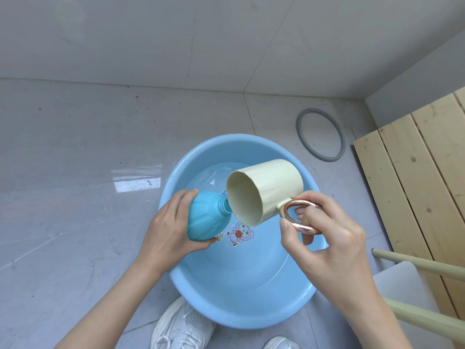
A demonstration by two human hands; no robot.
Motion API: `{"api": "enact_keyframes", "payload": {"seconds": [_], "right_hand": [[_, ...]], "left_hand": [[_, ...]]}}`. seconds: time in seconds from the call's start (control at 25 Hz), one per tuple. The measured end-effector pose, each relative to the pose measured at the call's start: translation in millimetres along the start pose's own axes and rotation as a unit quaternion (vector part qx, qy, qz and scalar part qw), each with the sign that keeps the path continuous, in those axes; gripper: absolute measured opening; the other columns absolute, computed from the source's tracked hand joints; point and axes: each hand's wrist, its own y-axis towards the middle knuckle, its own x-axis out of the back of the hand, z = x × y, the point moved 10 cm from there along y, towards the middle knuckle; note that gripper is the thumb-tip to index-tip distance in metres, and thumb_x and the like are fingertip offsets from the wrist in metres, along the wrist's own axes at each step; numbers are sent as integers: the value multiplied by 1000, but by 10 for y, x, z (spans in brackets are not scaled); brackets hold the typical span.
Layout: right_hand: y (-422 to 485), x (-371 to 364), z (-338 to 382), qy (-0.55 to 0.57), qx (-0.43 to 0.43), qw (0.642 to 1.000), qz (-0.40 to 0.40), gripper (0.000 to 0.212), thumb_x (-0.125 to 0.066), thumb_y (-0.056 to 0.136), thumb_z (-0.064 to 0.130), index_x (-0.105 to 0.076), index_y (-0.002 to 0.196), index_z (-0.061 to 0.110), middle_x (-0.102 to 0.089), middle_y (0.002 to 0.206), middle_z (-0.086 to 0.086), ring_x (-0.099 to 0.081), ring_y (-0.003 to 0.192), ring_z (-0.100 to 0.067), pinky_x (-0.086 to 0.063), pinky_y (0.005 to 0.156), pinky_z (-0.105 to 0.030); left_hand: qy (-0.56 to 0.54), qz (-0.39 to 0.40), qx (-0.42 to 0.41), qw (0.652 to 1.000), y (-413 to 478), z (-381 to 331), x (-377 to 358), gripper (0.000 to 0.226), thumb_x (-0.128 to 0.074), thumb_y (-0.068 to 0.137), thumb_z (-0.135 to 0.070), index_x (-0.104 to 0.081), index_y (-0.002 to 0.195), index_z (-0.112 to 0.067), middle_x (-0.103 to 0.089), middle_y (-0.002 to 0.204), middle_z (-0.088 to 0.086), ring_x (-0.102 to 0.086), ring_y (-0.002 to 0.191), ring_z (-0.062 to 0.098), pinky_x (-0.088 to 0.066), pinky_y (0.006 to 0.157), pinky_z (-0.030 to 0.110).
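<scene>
Head view puts both things over the round pale-blue plastic basin [239, 311]. Your right hand [327, 235] grips the cream cylindrical mug [271, 187] by its rose-gold ring handle [305, 230]; the mug lies tipped, its mouth facing down-left. Your left hand [168, 227] clasps the teal ribbed plastic bottle [208, 217], its long axis and open neck pointing up-right, just beside the mug's rim.

No readable text, brand or number anywhere. The only marking is a cartoon print [240, 233] on the floor of the blue basin [226, 318], at 6 o'clock from the cream mug [274, 180] and 3 o'clock from the teal bottle [208, 217]. No letters legible on it.
</scene>
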Motion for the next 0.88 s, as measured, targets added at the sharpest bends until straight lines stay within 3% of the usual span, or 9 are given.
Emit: {"api": "enact_keyframes", "payload": {"seconds": [0.08,0.32,0.88], "right_hand": [[-1,0,5,2,0,1000,0,37,-60,81,29,-51,58,3,-60,97,-2,-53,66,-10,-45,62,-26],[3,-1,33,-9,11,1000,-3,36,-61,81,28,-50,57,3,-59,97,-3,-50,62,-7,-46,62,-29],[-8,1,108,-34,29,999,-3,38,-61,82,28,-46,55,5,-58,100,-6,-50,67,-9,-43,66,-24]], "left_hand": [[1,2,0,1000,-1,2,-1,93,-65,59,-66,-41,129,-9,-57,119,11,-50,107,18,-53,75,33],[-4,6,1,1000,5,-9,-1,101,-82,48,-54,-40,129,-9,-57,119,11,-50,106,18,-53,74,33],[-8,13,6,1000,9,1,-18,96,-73,53,-59,-40,128,-9,-58,119,11,-50,107,19,-52,74,34]]}}
